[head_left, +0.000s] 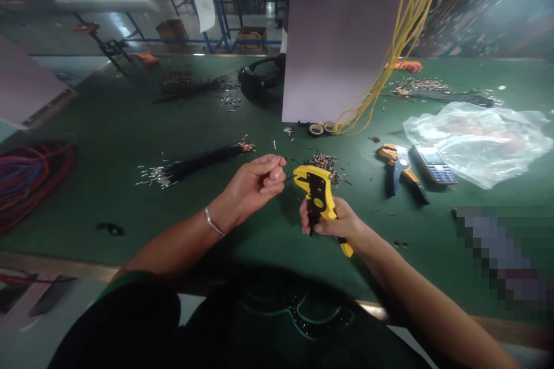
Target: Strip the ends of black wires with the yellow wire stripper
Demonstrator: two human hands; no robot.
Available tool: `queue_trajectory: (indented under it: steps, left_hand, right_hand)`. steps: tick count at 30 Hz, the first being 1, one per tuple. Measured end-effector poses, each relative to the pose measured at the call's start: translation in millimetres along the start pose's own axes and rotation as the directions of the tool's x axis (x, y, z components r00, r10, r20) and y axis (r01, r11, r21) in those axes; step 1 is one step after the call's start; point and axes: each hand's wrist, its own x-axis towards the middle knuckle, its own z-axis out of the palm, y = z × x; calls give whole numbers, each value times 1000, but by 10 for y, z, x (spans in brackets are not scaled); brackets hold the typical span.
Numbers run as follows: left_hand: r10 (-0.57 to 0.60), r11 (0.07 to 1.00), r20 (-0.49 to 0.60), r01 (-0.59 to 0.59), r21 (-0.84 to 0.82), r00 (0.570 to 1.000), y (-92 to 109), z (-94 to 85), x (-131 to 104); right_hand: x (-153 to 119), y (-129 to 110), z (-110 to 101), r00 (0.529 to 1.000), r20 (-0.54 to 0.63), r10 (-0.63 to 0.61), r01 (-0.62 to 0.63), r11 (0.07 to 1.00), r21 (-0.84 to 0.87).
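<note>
My right hand [333,225] grips a yellow and black wire stripper [318,196] by its handles, jaws pointing up and left. My left hand [259,181] pinches a short thin wire [276,153] whose tip sticks up between finger and thumb, right beside the stripper's jaws. A silver bracelet sits on my left wrist. Behind the stripper lies a small pile of metal terminals [324,161] on the green table [130,127]. A bundle of black wires [199,161] with bare ends lies to the left of my left hand.
An orange and blue stripper [400,170] and a mobile phone [433,164] lie to the right, next to a clear plastic bag [476,138]. Yellow wires [389,57] hang by a grey panel [337,40]. Tape rolls [322,128], red and blue cable coils [30,179] at left.
</note>
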Motion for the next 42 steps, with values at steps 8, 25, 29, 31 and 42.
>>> queue_trajectory:
  steps: [8,25,29,31,42]
  left_hand:
    - [-42,998,-25,40,-56,999,25,42,-18]
    - [-167,980,-30,162,-117,986,-1,-16,17]
    - [-222,969,-12,219,-115,975,7,-5,13]
    - [-241,965,-14,238,-112,971,11,8,7]
    - [-293,953,-5,292,-75,956,44,32,-8]
  right_hand:
    - [32,136,-102,985,170,-26,0,989,151]
    - [-13,37,-58,958,285,39,-87,984,158]
    - [-25,41,-61,952,305,31,-89,980,179]
    - [-25,44,-60,950,312,31,-93,978,186]
    - [-72,15,-34,946,322,32,-109,968,225]
